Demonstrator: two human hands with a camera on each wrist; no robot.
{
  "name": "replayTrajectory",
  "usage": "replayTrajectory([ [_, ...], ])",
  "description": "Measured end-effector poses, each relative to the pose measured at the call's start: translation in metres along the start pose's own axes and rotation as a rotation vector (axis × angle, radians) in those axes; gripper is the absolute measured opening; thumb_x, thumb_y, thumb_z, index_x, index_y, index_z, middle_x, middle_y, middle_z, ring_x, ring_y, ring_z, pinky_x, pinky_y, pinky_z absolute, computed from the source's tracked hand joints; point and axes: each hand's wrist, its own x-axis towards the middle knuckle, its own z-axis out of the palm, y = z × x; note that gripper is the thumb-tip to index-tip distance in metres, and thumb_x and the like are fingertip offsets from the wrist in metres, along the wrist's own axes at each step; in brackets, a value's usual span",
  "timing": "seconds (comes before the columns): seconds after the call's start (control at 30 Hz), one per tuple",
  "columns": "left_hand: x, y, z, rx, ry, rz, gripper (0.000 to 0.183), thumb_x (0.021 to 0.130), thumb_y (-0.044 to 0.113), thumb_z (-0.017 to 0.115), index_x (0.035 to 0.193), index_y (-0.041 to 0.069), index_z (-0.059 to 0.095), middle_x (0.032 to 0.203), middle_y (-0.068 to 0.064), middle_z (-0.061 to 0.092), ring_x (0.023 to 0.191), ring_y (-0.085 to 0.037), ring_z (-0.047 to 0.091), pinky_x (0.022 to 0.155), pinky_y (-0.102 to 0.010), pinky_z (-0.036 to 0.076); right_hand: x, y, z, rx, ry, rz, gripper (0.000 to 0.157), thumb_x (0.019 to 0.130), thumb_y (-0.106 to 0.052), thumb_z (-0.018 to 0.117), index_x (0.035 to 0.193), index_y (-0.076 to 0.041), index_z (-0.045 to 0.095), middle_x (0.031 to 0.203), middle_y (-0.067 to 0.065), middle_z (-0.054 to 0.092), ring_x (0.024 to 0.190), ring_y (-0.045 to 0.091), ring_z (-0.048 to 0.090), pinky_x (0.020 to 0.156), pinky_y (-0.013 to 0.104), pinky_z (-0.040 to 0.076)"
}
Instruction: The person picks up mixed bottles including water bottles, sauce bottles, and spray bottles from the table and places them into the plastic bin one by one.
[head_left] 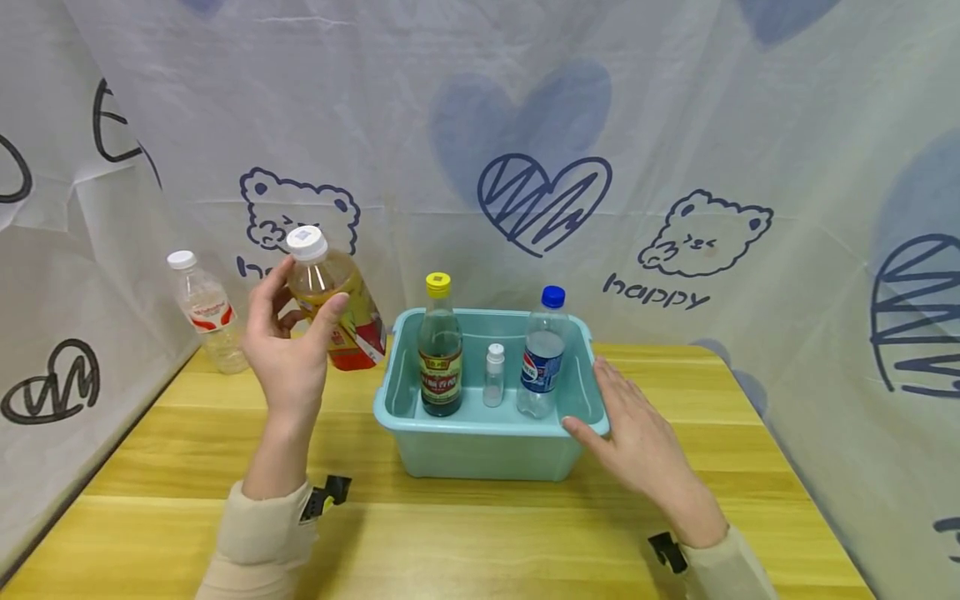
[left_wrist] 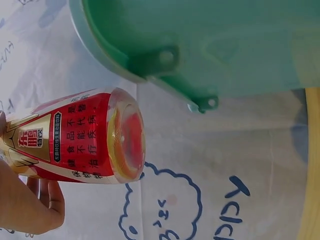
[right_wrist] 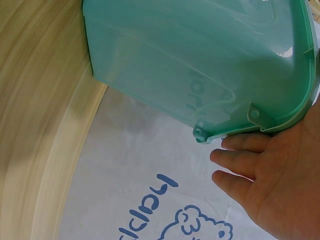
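Observation:
My left hand [head_left: 288, 358] grips a drink bottle [head_left: 341, 312] with a white cap and a red and gold label. The bottle is held tilted in the air, left of a teal plastic bin [head_left: 487, 454]; its base faces the left wrist camera. My right hand [head_left: 645, 437] rests against the bin's right rim with fingers extended, the thumb at the front right corner. Inside the bin stand a dark sauce bottle [head_left: 440, 358] with a yellow cap, a small clear bottle [head_left: 493, 379] with a white cap, and a Pepsi bottle [head_left: 542, 358] with a blue cap.
A clear bottle [head_left: 213, 321] with a white cap and red-and-white label stands at the table's back left. The bin sits on a wooden table [head_left: 450, 542]. Behind it hangs a pale cloth [head_left: 420, 125] printed with hearts and bears.

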Motion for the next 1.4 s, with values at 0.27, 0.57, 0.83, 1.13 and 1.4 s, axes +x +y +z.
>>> replayTrajectory([
  [0.27, -0.010, 0.011, 0.010, -0.084, -0.088, -0.002, 0.058, 0.086, 0.005, 0.085, 0.140, 0.005, 0.063, 0.136, -0.005, 0.063, 0.120, -0.025, 0.055, 0.092, -0.027, 0.047, 0.000, 0.000, 0.001, 0.005, -0.004, 0.003, 0.094, 0.102, -0.062, 0.052, 0.164, 0.002, 0.021, 0.169, 0.019, 0.024, 0.154, 0.040, 0.029, 0.124, 0.057, 0.027],
  [0.57, -0.026, 0.006, 0.026, -0.066, -0.216, -0.013, 0.061, 0.087, 0.006, 0.085, 0.142, 0.003, 0.060, 0.132, 0.001, 0.059, 0.123, -0.024, 0.056, 0.097, -0.025, 0.051, 0.000, 0.001, 0.001, 0.007, -0.006, 0.008, 0.095, 0.102, -0.063, 0.052, 0.164, 0.001, 0.020, 0.169, 0.019, 0.024, 0.154, 0.040, 0.028, 0.125, 0.057, 0.026],
  [0.83, -0.037, 0.000, 0.045, -0.061, -0.301, -0.057, 0.065, 0.081, -0.005, 0.084, 0.140, 0.000, 0.060, 0.133, -0.006, 0.059, 0.121, -0.023, 0.059, 0.096, -0.027, 0.053, 0.000, 0.001, 0.000, 0.003, -0.013, 0.009, 0.094, 0.102, -0.063, 0.052, 0.164, 0.001, 0.020, 0.170, 0.019, 0.023, 0.154, 0.040, 0.027, 0.125, 0.056, 0.026],
  [1.13, -0.052, -0.008, 0.065, -0.004, -0.447, -0.059, 0.063, 0.084, 0.001, 0.086, 0.141, 0.003, 0.060, 0.135, -0.011, 0.059, 0.119, -0.023, 0.060, 0.096, -0.033, 0.057, 0.001, 0.002, 0.000, 0.003, -0.011, 0.006, 0.095, 0.102, -0.063, 0.052, 0.164, 0.001, 0.020, 0.170, 0.019, 0.023, 0.155, 0.040, 0.027, 0.125, 0.056, 0.026],
  [1.4, -0.065, -0.015, 0.081, 0.029, -0.576, -0.070, 0.064, 0.086, 0.009, 0.086, 0.143, 0.006, 0.058, 0.134, -0.012, 0.058, 0.122, -0.026, 0.060, 0.096, -0.045, 0.059, 0.001, 0.002, 0.001, 0.002, -0.009, -0.005, 0.094, 0.103, -0.062, 0.052, 0.164, 0.003, 0.020, 0.169, 0.020, 0.024, 0.154, 0.040, 0.028, 0.125, 0.056, 0.026],
])
